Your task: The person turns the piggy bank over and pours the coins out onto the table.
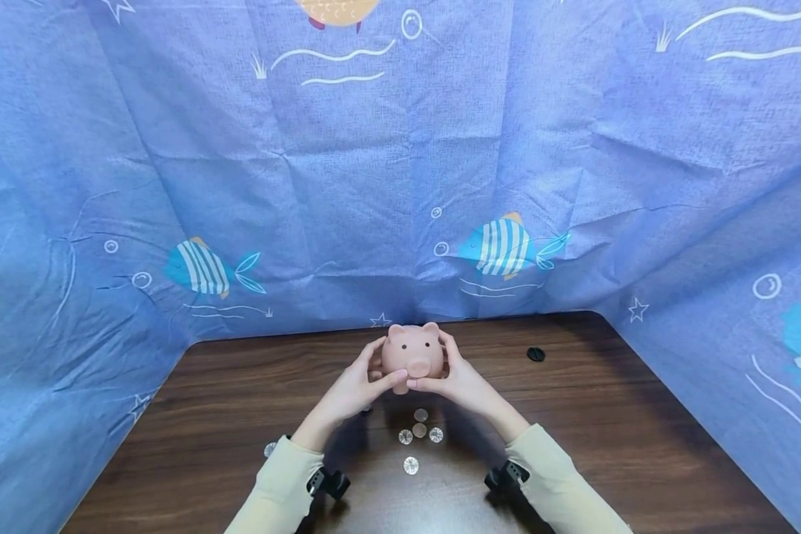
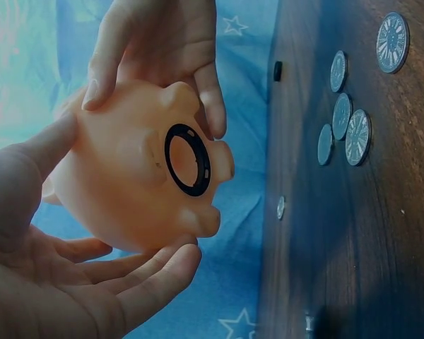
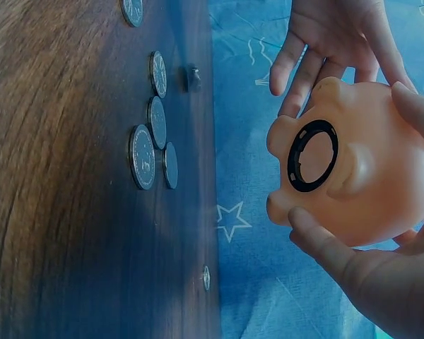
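A pink piggy bank [image 1: 400,356] is held up above the table, its snout facing the head camera. My left hand [image 1: 355,386] grips its left side, thumb near the snout and fingers around the side. On the other side my right hand [image 1: 466,382] grips it the same way. Both wrist views show the underside, where a black ring [image 2: 171,159] frames an open round hole between the short feet. Below the piggy bank several silver coins [image 1: 420,430] lie in a group, with another coin [image 1: 410,466] closer to me.
A black round stopper [image 1: 536,354] lies on the brown wooden table [image 1: 641,415] at the back right. One more coin [image 1: 270,449] is partly hidden by the left sleeve. Blue cloth [image 1: 347,185] printed with fish hangs around the table's back and sides.
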The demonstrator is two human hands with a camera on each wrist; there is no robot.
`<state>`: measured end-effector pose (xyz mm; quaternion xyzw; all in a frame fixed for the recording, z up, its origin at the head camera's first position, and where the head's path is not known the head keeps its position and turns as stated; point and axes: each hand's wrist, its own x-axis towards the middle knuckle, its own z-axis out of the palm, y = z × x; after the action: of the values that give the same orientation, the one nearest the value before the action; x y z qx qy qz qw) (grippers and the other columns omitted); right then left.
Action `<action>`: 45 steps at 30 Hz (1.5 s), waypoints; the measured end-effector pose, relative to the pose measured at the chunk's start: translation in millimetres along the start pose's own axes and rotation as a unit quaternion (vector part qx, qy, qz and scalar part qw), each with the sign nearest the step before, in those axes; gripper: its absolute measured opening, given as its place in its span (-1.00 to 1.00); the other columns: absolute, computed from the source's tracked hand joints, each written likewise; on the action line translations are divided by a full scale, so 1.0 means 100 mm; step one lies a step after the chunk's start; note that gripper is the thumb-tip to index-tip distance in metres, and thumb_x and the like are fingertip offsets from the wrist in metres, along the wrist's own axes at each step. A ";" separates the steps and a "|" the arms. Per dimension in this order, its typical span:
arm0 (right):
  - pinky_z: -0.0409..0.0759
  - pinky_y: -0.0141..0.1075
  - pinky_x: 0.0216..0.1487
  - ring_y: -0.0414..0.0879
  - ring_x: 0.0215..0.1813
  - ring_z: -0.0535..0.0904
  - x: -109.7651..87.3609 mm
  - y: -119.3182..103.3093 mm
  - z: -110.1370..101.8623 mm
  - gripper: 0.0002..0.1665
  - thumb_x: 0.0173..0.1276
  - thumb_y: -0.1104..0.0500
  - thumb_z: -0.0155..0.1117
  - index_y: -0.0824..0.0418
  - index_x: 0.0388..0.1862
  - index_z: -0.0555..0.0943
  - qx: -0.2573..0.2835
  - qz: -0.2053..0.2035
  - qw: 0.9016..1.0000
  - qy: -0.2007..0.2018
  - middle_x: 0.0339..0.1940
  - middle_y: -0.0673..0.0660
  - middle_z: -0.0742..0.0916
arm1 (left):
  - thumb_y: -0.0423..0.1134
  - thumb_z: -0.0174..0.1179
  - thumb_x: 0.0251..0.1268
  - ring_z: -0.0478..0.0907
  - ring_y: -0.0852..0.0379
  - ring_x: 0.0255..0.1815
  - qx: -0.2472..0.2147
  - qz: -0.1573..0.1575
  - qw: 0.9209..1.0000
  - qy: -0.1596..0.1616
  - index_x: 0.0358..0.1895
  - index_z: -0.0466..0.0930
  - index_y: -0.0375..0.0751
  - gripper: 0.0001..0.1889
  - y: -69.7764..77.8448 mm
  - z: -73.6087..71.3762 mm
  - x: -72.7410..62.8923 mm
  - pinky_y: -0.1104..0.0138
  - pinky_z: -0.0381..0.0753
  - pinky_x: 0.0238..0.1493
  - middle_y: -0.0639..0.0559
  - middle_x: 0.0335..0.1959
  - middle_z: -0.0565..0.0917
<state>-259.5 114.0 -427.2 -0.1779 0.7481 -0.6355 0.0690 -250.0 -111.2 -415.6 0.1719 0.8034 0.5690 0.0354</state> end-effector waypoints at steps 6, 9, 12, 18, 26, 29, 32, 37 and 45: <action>0.60 -0.17 0.16 0.05 0.17 0.63 0.01 0.01 -0.01 0.17 0.23 0.12 0.56 -0.07 0.59 -0.03 -0.006 0.004 1.000 -0.004 0.32 0.35 0.49 | -0.07 0.36 0.34 0.56 -0.14 0.21 -0.004 -0.007 1.000 -0.001 0.57 0.08 -0.23 -0.14 0.02 0.00 0.00 0.04 0.64 0.06 -0.24 0.34 0.47; 0.60 -0.17 0.16 0.04 0.17 0.63 0.02 0.01 -0.02 0.17 0.23 0.11 0.56 -0.08 0.59 -0.04 -0.006 0.007 1.000 -0.004 0.32 0.35 0.48 | -0.08 0.37 0.34 0.57 -0.13 0.21 -0.006 -0.008 1.000 0.002 0.57 0.08 -0.22 -0.14 0.03 0.00 0.00 0.05 0.63 0.10 -0.23 0.34 0.47; 0.60 -0.16 0.16 0.05 0.17 0.63 0.01 0.01 -0.02 0.18 0.23 0.12 0.56 -0.07 0.60 -0.05 -0.004 0.008 1.000 -0.006 0.33 0.35 0.48 | -0.08 0.37 0.34 0.56 -0.13 0.21 -0.004 -0.005 1.000 0.003 0.56 0.08 -0.24 -0.14 0.02 0.00 0.00 0.08 0.62 0.13 -0.22 0.36 0.46; 0.58 -0.16 0.19 0.05 0.18 0.62 0.00 0.02 -0.05 0.18 0.23 0.12 0.56 -0.07 0.60 -0.05 0.003 0.008 1.000 -0.005 0.35 0.34 0.46 | -0.06 0.36 0.34 0.57 -0.14 0.21 -0.008 -0.004 1.000 -0.004 0.57 0.06 -0.26 -0.12 0.00 0.03 0.03 0.06 0.59 0.17 -0.25 0.34 0.47; 0.61 -0.17 0.16 0.10 0.22 0.59 -0.02 0.01 -0.22 0.20 0.25 0.13 0.55 -0.09 0.61 -0.08 -0.011 -0.004 1.000 0.006 0.38 0.35 0.41 | -0.10 0.34 0.37 0.61 -0.17 0.13 -0.012 0.017 1.000 -0.006 0.56 0.07 -0.25 -0.16 0.06 0.15 0.15 0.05 0.61 0.13 -0.32 0.21 0.57; 0.61 -0.18 0.15 0.12 0.24 0.57 -0.04 0.00 -0.31 0.21 0.24 0.13 0.55 -0.10 0.62 -0.08 -0.023 -0.008 1.000 0.012 0.39 0.33 0.41 | -0.14 0.33 0.38 0.61 -0.17 0.13 -0.017 0.026 0.999 -0.010 0.57 0.07 -0.27 -0.17 0.09 0.22 0.21 0.06 0.62 0.11 -0.31 0.26 0.53; 0.60 -0.18 0.16 0.14 0.29 0.53 -0.08 0.01 -0.42 0.21 0.25 0.13 0.55 -0.10 0.61 -0.09 -0.029 -0.009 0.999 0.014 0.41 0.33 0.38 | -0.16 0.33 0.38 0.61 -0.17 0.12 -0.020 0.034 0.999 -0.017 0.57 0.07 -0.27 -0.18 0.11 0.31 0.26 0.06 0.62 0.10 -0.32 0.28 0.52; 0.59 -0.20 0.15 0.17 0.31 0.51 -0.17 0.03 -0.60 0.22 0.23 0.09 0.56 -0.10 0.62 -0.09 -0.049 -0.008 0.998 0.026 0.43 0.30 0.36 | -0.13 0.35 0.37 0.61 -0.14 0.14 -0.033 0.035 0.998 -0.033 0.57 0.06 -0.25 -0.15 0.18 0.47 0.35 0.13 0.64 0.09 -0.29 0.26 0.54; 0.60 -0.23 0.13 0.18 0.30 0.51 -0.30 -0.03 -0.90 0.22 0.25 0.08 0.54 -0.06 0.62 -0.12 -0.067 -0.008 0.997 0.047 0.41 0.33 0.38 | -0.01 0.36 0.33 0.57 -0.04 0.20 -0.022 0.031 0.998 -0.055 0.60 0.02 -0.17 -0.08 0.35 0.69 0.53 0.16 0.62 0.12 -0.19 0.35 0.48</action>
<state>-261.0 207.9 -411.6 -0.1583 0.7899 -0.5922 0.0169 -274.0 -21.6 -400.1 0.2264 0.7820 0.5770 0.0657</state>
